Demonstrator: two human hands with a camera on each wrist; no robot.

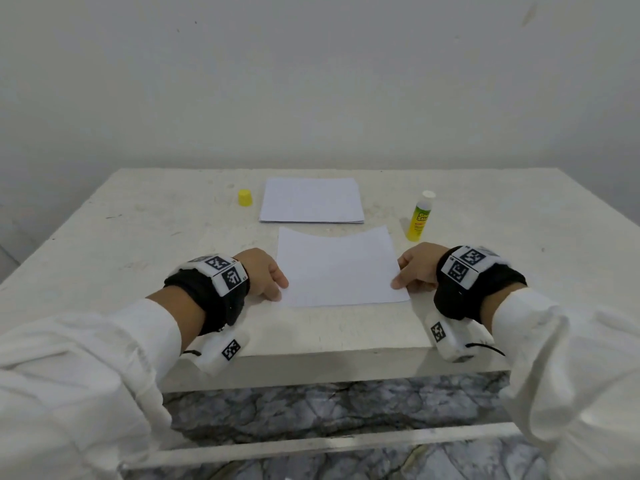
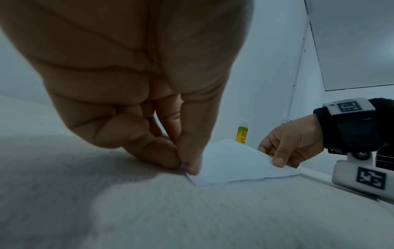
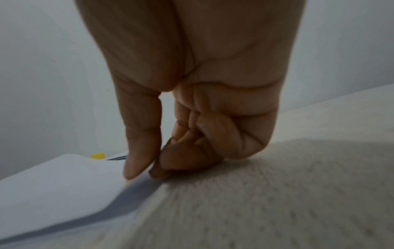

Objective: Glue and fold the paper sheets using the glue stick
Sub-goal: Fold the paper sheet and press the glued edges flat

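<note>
The single thin white paper sheet [image 1: 337, 268] lies on the pale stone tabletop [image 1: 138, 230] close to its near edge, its far edge bowed upward. It looks very light and limp, likely to buckle or crease if pulled unevenly, so the near corners are the sensible places to take it. The left hand [image 1: 263, 271] pinches the near-left corner between thumb and forefinger; the right hand [image 1: 417, 268] pinches the near-right corner likewise, each grip narrow and closed on the paper. The sheet thus spans between the two grips. Beyond it rests a flat stack of white paper sheets [image 1: 311, 200], with the yellow plastic cap [image 1: 245, 197] to its left and the uncapped yellow-green glue stick [image 1: 420, 216] upright to its right.
</note>
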